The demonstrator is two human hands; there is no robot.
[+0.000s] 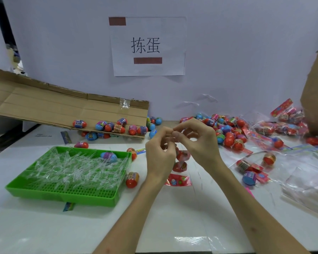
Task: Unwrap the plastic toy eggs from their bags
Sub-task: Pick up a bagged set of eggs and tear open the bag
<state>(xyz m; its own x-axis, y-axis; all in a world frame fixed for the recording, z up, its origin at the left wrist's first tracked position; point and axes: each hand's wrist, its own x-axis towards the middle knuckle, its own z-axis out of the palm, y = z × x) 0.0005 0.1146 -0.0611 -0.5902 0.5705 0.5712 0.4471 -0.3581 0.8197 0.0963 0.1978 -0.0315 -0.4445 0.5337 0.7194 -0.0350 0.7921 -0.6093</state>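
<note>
**Sorting station:** A person works at a white table (154, 226) set against a pale wall panel (237, 52). A paper sign (148, 46) bearing two printed characters hangs above the hands.

The left hand (160, 154) and right hand (196, 142) meet fingertip to fingertip over the middle of the table. Each pinches the top of a clear bag (180, 172) that hangs just below them. Red eggs (183, 155) sit inside it, and a red header card (178, 180) is at its lower end, near the tabletop.

The fingers hide the bag's mouth. The eggs inside blur together, so their count is uncertain. Two brown blocks cover parts of the sign.

Far to the right of the right hand, a cardboard wall (316, 107) is cut off by the frame edge. To the left of the left hand, a sloping cardboard sheet (62, 107) carries a row of loose eggs (108, 126) and partly hides others beneath its edge.

A green tray (62, 197) sits left of the left hand, filled with clear plastic strips (72, 167) and one blue egg (108, 156). An orange-red egg (132, 179) lies on the table just beside the tray's near wall, between tray and left wrist.

Right of the right hand is a heap of bagged eggs (228, 132). Flat clear bags (305, 191) lie farther right and nearer the person.
</note>
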